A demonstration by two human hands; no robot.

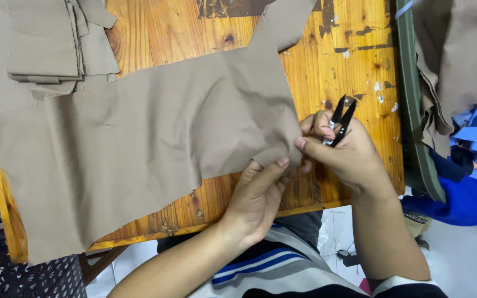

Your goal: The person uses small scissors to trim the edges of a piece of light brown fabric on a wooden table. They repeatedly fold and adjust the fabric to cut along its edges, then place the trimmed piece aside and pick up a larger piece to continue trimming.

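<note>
Cloth corner (282, 149) between both hands' fingers (300, 144)

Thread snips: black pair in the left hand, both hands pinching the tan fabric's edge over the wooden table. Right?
Wrong hand. The head view shows the black thread snips in the right hand, not the left. The rest stands: the left hand and the right both pinch the edge of the tan fabric over the wooden table.

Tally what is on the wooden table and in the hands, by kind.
Large tan fabric piece, pinched at its corner by left hand and right hand: 1
Stack of folded tan fabric pieces: 1
Black thread snips, in the right hand: 1
Total: 3
</note>
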